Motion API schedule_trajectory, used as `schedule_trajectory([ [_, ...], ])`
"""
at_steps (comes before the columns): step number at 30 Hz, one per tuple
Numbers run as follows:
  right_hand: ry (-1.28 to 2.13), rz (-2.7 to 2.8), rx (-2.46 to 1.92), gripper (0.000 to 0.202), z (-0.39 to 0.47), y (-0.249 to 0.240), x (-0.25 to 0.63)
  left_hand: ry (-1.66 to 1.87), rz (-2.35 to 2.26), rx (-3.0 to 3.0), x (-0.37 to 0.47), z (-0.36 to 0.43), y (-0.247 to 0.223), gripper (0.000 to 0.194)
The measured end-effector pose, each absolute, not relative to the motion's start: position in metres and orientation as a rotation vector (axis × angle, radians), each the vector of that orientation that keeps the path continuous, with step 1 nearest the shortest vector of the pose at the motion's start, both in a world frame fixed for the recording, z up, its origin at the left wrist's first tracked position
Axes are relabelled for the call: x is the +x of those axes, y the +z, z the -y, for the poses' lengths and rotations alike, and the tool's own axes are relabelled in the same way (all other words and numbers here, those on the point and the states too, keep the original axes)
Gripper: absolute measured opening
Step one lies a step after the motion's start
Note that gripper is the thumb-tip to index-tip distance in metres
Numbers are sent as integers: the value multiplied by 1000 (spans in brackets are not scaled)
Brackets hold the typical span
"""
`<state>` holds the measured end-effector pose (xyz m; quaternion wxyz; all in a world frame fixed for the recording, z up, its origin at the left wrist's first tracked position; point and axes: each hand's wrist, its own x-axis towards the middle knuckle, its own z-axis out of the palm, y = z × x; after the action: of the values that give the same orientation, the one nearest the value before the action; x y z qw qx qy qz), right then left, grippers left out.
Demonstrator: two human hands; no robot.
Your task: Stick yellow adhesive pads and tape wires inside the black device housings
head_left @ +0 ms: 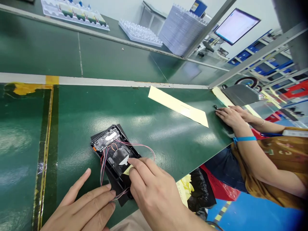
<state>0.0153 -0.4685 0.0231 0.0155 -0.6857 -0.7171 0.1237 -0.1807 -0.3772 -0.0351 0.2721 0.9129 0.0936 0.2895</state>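
Observation:
A black plastic housing (114,174) lies open on a black sheet (124,134) on the green bench. At its far end sits a circuit board (107,138) with thin red, white and dark wires running off both sides. My right hand (154,189) reaches over the housing, index fingertip at a small white patch (124,160) on the dark inside; the other fingers curl under. A small yellow piece (127,170) shows beside those fingers; whether they grip it is hidden. My left hand (89,205) rests at the housing's near left, fingers stretched and thumb apart, fingertips by the wires.
A pale yellow paper strip (179,107) lies mid-bench. At right, a co-worker's hands (232,118) touch a small black part. Clear plastic trays (180,30) are stacked on the rear shelf. A black-lined bin (201,192) stands below the bench edge.

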Motion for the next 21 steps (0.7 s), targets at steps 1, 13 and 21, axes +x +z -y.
schedule_trajectory([
  [1,336,2166,-2126,15,472,20,16,791,-239,2474,-178,379,-36,18],
  [13,581,1382,-1904,11,470,8,58,698,57,2862,-126,336,11,29],
  [21,705,1265,-1752,10,471,10,70,380,38,2837,-104,318,11,23],
])
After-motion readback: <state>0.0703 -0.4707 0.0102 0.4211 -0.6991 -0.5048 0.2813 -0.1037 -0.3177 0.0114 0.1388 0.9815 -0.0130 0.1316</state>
